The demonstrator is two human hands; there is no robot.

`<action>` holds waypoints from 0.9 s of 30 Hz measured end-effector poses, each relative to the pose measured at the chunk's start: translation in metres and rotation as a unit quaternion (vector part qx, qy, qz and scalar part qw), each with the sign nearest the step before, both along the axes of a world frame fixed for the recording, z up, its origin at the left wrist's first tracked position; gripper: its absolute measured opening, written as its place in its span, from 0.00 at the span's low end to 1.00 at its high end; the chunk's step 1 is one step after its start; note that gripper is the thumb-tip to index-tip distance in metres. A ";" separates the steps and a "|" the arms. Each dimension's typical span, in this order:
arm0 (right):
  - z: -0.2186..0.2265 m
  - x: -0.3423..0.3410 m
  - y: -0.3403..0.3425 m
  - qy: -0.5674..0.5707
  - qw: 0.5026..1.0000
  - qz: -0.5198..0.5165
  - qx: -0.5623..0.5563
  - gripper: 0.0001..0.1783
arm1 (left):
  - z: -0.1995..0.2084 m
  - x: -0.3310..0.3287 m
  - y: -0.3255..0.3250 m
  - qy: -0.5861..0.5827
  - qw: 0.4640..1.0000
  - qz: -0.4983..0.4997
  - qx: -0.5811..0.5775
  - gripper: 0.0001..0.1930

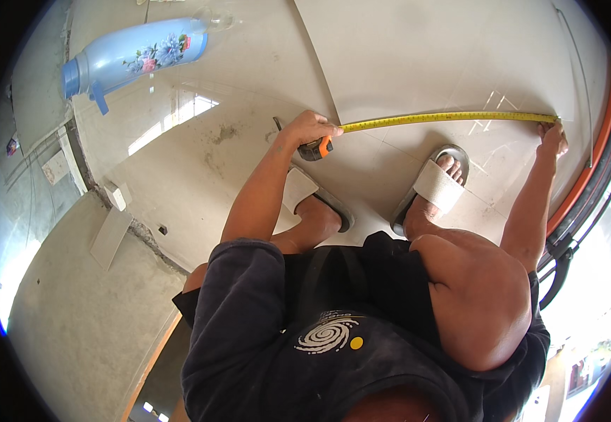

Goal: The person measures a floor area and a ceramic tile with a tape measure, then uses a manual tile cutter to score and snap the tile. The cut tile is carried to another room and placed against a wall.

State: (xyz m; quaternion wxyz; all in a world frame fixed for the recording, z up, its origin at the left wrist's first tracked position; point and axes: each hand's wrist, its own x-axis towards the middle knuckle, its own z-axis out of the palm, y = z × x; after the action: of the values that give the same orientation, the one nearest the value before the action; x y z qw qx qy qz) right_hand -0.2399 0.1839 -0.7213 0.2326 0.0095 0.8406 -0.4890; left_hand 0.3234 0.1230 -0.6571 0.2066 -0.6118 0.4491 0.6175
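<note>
I squat on a glossy pale tiled floor (390,49). My left hand (310,129) grips the dark and orange case of a tape measure (314,148) down on the tile. Its yellow blade (446,118) runs to the right across the floor. My right hand (553,138) presses the blade's end to the tile near the right edge. Both feet in pale grey slippers (437,184) stand just below the blade.
A blue plastic bottle (133,56) with a flower label lies on the tiles at the upper left. Small tile offcuts (112,232) lie on bare concrete at the left, past the tiles' edge. An orange and black curved frame (587,176) borders the right.
</note>
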 end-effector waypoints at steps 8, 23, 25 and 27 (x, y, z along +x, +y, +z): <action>0.002 -0.001 0.000 0.001 0.999 0.023 0.024 0.20 | -0.001 0.000 0.000 -0.010 1.000 -0.007 0.002 0.23; -0.042 -0.034 0.026 -0.042 0.991 0.039 -0.123 0.12 | -0.003 0.002 0.002 -0.007 1.000 -0.013 -0.003 0.21; -0.055 -0.039 0.037 0.090 0.983 0.145 -0.072 0.12 | -0.005 0.001 0.002 0.006 1.000 -0.006 -0.021 0.18; -0.060 -0.035 0.041 0.108 0.987 0.105 -0.050 0.11 | -0.006 -0.002 0.001 0.066 0.998 0.009 -0.004 0.17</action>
State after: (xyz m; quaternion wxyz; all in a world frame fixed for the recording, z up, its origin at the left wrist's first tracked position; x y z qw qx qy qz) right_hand -0.2752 0.2252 -0.7813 0.1904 -0.1434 0.8316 -0.5016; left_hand 0.3215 0.1240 -0.6627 0.1677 -0.5745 0.4588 0.6567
